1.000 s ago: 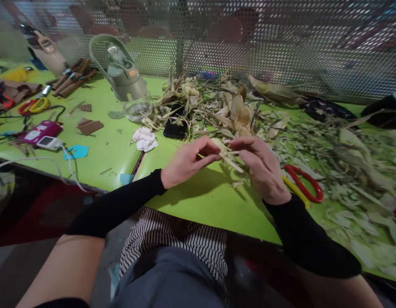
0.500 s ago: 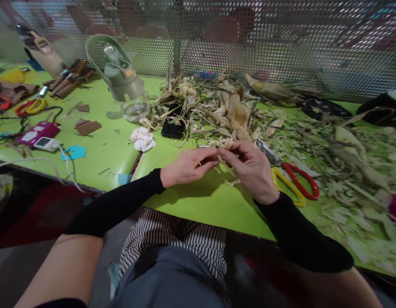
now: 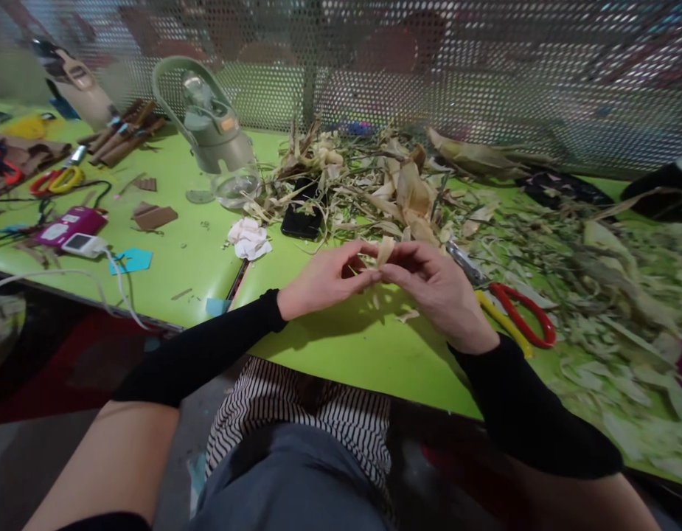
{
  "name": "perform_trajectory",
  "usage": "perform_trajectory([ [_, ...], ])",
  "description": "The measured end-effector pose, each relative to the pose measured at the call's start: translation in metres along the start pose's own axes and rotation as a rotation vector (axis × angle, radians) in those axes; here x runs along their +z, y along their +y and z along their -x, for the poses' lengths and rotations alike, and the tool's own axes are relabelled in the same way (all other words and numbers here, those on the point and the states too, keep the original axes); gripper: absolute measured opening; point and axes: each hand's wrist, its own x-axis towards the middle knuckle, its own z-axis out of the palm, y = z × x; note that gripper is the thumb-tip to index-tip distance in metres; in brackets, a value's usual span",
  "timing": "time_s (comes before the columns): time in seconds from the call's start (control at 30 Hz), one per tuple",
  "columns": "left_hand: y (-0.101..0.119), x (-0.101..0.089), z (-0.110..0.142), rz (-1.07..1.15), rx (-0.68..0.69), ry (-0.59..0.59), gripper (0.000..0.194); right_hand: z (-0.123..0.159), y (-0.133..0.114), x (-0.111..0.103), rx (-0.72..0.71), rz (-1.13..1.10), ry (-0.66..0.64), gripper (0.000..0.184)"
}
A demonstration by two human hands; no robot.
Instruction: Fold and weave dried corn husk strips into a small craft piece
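Between my fingertips is a pale strip of dried corn husk [image 3: 385, 251], its upper end curling up. My left hand [image 3: 330, 277] pinches it from the left, thumb and fingers closed together. From the other side, my right hand [image 3: 437, 291] grips the same husk strip, with the thumb in front. Both hands hover just above the green table [image 3: 341, 361]. Right beside my right wrist lie scissors with red and yellow handles [image 3: 522, 317]. Behind my hands spreads a heap of dried husks [image 3: 407, 188].
A black phone [image 3: 301, 220] lies under the husk edge, near a crumpled tissue [image 3: 248, 239]. A green bottle [image 3: 222, 140] stands behind. Leftward are a purple box [image 3: 71, 227], a white cable and a second pair of scissors [image 3: 58, 179]. Husk scraps [image 3: 606, 324] cover the right side.
My right hand has shifted slightly right and down, and its fingers are a little lower. The husk strip now stands up more visibly between my fingertips. My left hand has barely moved.
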Motion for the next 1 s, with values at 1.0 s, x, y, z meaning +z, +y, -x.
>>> perform_trajectory([
  [1.0, 0.006, -0.004, -0.006, 0.512, -0.345, -0.012, 0.013, -0.003, -0.001, 0.000, -0.043, 0.320, -0.194, 0.064],
])
